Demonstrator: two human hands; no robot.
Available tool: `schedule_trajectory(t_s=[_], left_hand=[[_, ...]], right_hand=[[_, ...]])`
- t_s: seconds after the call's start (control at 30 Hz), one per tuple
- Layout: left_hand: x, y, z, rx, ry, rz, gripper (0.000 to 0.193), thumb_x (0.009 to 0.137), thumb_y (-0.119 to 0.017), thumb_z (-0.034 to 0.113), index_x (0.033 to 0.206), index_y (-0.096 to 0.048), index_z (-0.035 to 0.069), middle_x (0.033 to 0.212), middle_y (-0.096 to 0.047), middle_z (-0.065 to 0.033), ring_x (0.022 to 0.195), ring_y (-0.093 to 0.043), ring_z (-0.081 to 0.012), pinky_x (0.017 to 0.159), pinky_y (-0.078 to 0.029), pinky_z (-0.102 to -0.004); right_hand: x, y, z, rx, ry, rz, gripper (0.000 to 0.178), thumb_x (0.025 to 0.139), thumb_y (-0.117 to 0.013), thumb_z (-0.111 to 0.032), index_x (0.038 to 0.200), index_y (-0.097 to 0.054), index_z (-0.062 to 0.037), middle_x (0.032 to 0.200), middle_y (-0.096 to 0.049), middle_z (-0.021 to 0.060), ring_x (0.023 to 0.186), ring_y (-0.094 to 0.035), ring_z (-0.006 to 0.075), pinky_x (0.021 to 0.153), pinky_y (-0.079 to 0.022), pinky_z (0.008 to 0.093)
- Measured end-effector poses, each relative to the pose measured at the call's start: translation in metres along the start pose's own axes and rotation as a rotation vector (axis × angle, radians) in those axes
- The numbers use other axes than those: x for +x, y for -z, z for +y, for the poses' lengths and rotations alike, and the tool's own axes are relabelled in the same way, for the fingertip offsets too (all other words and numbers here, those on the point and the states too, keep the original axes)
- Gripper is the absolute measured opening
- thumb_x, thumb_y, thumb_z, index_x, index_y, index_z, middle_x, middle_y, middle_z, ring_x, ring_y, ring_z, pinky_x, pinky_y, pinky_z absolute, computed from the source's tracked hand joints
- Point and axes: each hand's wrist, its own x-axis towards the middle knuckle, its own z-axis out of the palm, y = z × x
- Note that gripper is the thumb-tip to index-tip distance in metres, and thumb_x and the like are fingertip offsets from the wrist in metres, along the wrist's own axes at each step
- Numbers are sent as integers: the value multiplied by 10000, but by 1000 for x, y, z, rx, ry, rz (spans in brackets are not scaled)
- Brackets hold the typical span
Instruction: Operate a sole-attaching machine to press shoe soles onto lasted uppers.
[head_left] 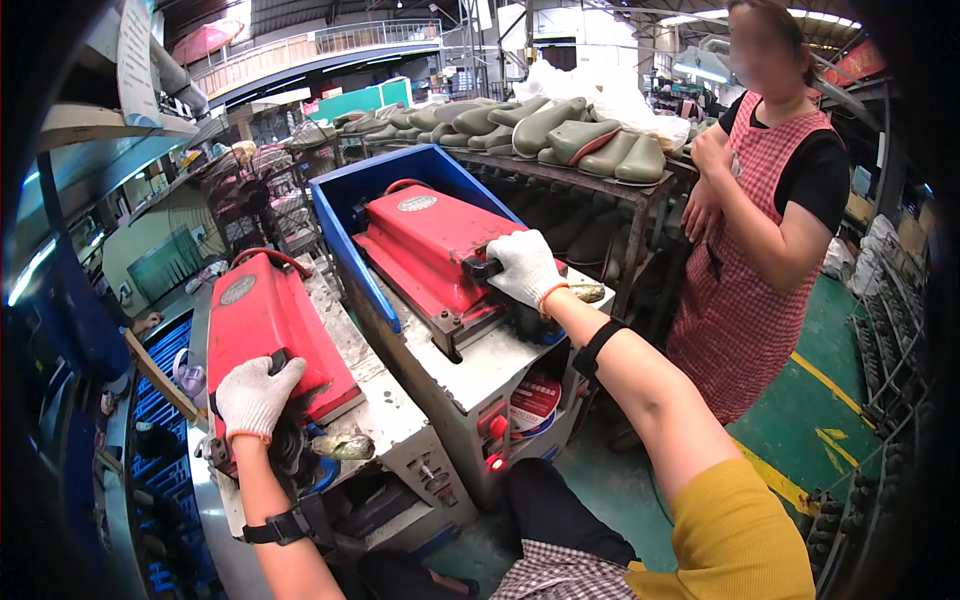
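Observation:
Two red machine covers stand side by side on white machine bodies in front of me. My left hand (258, 398), in a white knitted glove, is closed round a black handle (280, 361) at the near end of the left red cover (240, 325). My right hand (527, 268), gloved alike, grips the black handle (481, 267) on the right red cover (425, 238). Both covers look lowered. From under the left one juts a worn, dull-yellow rounded piece (343, 446); a similar piece (588, 293) shows below my right hand. My palms hide parts of both handles.
A blue guard frame (333, 235) surrounds the right cover. Behind it, a rack (655, 190) bears many olive-green shoes (550, 127). At right stands a person in a red checked apron (740, 300), arms bent. Blue racking (172, 500) lies at left, loaded shelves (885, 350) far right.

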Motion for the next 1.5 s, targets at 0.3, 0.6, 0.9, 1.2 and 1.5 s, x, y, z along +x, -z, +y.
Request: schedule_trajectory(t_s=[0.3,0.6,0.9,1.2,1.5], left_hand=[[0,3,-1,-21,-4,-18,619,876,-661,683,861,-801,81,859,-758,-206,868,-749,-395,779,-556,-484],[2,0,-2,24,-2,-13,612,881,-655,676,877,-807,84,878,-765,-204,884,-751,-398,788,-559,-487],[2,-2,-3,26,-29,17,660,859,-664,723,899,-814,81,885,-767,-211,886,-758,-399,787,-570,-506],[2,-3,-4,30,-33,20,658,862,-658,727,904,-813,89,899,-770,-207,902,-758,-392,796,-570,-501],[2,-2,-1,23,-11,16,661,859,-662,729,879,-805,84,884,-763,-212,889,-758,-393,778,-569,-494]], right_hand=[[1,-7,2,28,32,85,139,745,-825,-257,797,-742,-159,734,-694,94,775,-694,326,716,-502,458],[2,-4,-1,-5,11,23,181,794,-816,-340,821,-790,-163,769,-734,103,789,-720,324,735,-541,456],[3,-3,0,-14,1,2,206,808,-813,-367,824,-790,-163,763,-731,108,787,-722,325,732,-541,460],[2,-5,0,-10,17,28,198,798,-811,-356,811,-778,-161,766,-728,103,790,-718,326,732,-532,463],[2,-5,1,-15,3,1,184,797,-808,-341,840,-794,-163,790,-742,100,800,-723,323,744,-536,458]])
